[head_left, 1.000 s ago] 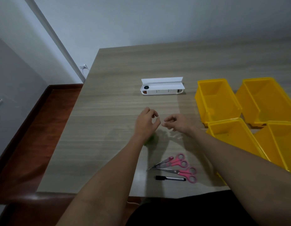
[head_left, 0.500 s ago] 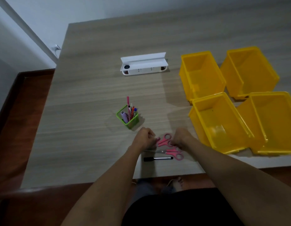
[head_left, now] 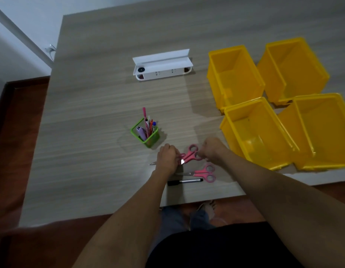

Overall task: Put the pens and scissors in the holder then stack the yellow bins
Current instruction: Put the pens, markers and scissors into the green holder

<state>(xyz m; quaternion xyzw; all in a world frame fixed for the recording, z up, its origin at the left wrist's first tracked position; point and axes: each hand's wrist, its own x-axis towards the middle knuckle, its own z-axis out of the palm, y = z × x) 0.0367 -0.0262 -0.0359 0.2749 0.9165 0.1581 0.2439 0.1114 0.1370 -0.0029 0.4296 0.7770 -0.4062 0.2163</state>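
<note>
A green mesh holder [head_left: 148, 139] stands mid-table with several pens in it. Just in front of it lies a pair of pink scissors [head_left: 189, 154]. My left hand [head_left: 166, 157] curls over its blades, whose tip pokes out to the left. My right hand [head_left: 212, 149] pinches its handle loops. A second pair of pink scissors [head_left: 203, 173] and a black marker [head_left: 184, 181] lie closer to the front edge. Several yellow bins sit unstacked on the right, the nearest [head_left: 235, 136] beside my right hand.
A white power strip box [head_left: 162, 66] lies at the table's middle back. The table's front edge [head_left: 187, 202] runs just behind the marker. Red-brown floor shows to the left and below, and a wall plug at the far left.
Both hands came back toward me from over the holder and closed on the nearer-to-holder pink scissors. The view tilted down, uncovering the holder.
</note>
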